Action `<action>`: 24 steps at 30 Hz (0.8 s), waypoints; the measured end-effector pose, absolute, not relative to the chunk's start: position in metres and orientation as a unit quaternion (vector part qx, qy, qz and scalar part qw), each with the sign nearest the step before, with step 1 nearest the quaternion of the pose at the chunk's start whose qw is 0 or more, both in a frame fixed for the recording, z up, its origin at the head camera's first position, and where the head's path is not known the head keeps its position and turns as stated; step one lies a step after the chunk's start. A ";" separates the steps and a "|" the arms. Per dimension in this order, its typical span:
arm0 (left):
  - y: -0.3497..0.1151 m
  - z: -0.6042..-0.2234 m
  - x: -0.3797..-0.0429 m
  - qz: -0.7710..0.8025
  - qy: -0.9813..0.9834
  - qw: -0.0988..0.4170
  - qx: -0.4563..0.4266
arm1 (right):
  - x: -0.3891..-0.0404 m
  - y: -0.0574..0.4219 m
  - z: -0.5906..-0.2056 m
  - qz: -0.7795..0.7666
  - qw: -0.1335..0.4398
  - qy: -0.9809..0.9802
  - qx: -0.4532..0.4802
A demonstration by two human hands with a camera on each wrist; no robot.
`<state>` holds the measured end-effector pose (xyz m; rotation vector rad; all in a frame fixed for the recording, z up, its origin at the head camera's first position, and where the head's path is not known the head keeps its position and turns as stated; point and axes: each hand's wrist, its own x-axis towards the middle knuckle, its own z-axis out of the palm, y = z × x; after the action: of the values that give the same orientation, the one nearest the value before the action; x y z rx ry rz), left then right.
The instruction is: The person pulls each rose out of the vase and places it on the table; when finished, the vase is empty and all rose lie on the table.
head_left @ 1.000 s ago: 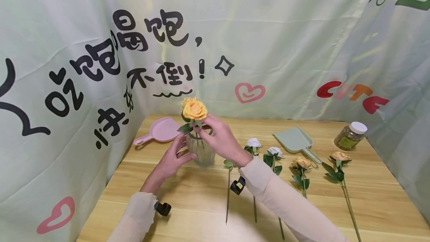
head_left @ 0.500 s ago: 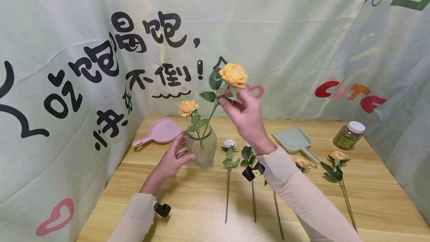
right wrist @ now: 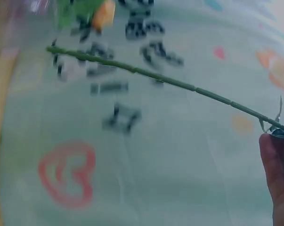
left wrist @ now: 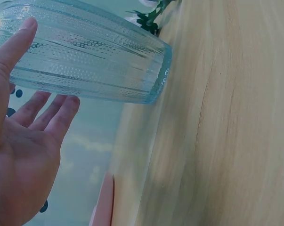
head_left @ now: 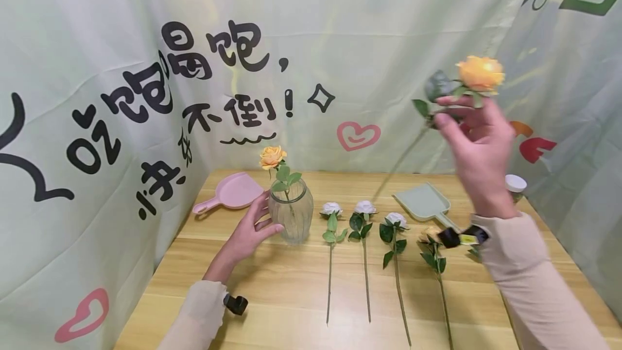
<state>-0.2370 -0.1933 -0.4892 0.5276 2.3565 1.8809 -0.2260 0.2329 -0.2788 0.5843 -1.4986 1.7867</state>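
My left hand [head_left: 248, 231] holds the left side of a clear ribbed glass vase [head_left: 297, 215], thumb in front and fingers toward the back. One yellow-orange artificial rose [head_left: 272, 157] with green leaves stands in the vase. High at the right, my right hand [head_left: 482, 150] pinches a second yellow-orange rose [head_left: 481, 74] just below its bloom. Its long stem [right wrist: 179, 84] slants down to the left, free of the vase. In the left wrist view the vase [left wrist: 94, 56] stands on the table, with my thumb [left wrist: 19, 44] across its glass.
Three white roses [head_left: 365, 208] and a peach rose [head_left: 439, 263] lie in a row on the wooden table [head_left: 272, 296]. A pink dustpan [head_left: 238, 190] lies behind the vase's left; a grey-green dustpan [head_left: 421, 201] and a white-lidded jar [head_left: 516, 183] sit back right, partly behind my right arm.
My right hand has drawn one yellow-orange rose up out of the vase and carried it far to the right. The left hand has stayed at the vase.
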 end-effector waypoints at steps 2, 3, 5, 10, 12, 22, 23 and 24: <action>-0.194 -0.489 -0.237 0.616 0.767 0.041 0.174 | -0.221 0.261 -0.282 0.705 0.356 -0.573 0.219; -0.194 -0.489 -0.237 0.618 0.766 0.041 0.173 | -0.218 0.275 -0.284 0.714 0.351 -0.565 0.216; -0.194 -0.489 -0.237 0.621 0.764 0.042 0.171 | -0.213 0.302 -0.290 0.720 0.350 -0.562 0.209; -0.195 -0.490 -0.237 0.619 0.765 0.043 0.171 | -0.193 0.367 -0.307 0.630 0.367 -0.673 0.121; -0.195 -0.489 -0.237 0.619 0.766 0.043 0.170 | -0.186 0.391 -0.316 0.573 0.357 -0.733 0.080; -0.193 -0.487 -0.238 0.623 0.762 0.042 0.174 | -0.164 0.481 -0.397 0.505 0.258 -0.817 0.105; -0.193 -0.488 -0.238 0.622 0.762 0.042 0.174 | -0.162 0.487 -0.406 0.505 0.250 -0.818 0.110; -0.193 -0.488 -0.238 0.622 0.762 0.041 0.175 | -0.161 0.492 -0.416 0.507 0.241 -0.819 0.118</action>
<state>-0.2383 -0.1930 -0.4879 0.5369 2.3330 1.9041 -0.1608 0.4921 -0.4158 0.3234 -2.2390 1.3878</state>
